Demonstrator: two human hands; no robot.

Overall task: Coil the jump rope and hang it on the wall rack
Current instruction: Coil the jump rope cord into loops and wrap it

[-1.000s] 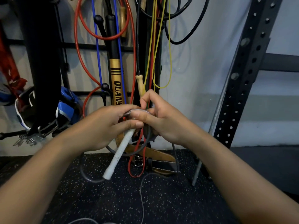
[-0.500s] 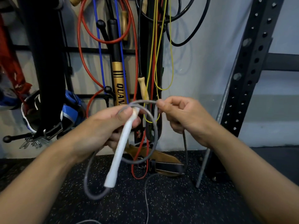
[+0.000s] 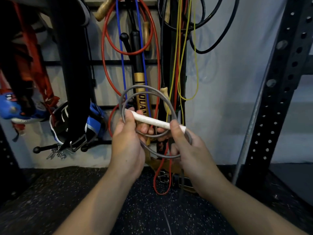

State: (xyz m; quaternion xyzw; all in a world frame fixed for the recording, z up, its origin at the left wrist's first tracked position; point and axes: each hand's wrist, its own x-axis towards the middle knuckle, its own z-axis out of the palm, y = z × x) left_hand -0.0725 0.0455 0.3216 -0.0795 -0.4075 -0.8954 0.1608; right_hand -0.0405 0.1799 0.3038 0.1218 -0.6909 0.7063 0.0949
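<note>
The grey jump rope forms two or three loops held up in front of the wall rack. Its white handle lies nearly level across the loops. My left hand grips the handle's left end together with the loops. My right hand pinches the handle's right end with the thumb on top, and a loop passes under its fingers. A thin tail of the rope trails on the floor below.
Red, blue, yellow and black ropes hang on the rack, with a black-and-gold stick and a leather belt low down. Black straps and blue gear hang at left. A perforated steel upright stands at right.
The white handle swung from hanging down to lying level across the loops. My right hand moved onto its free end. Both hands rose and the loops gathered tighter.
</note>
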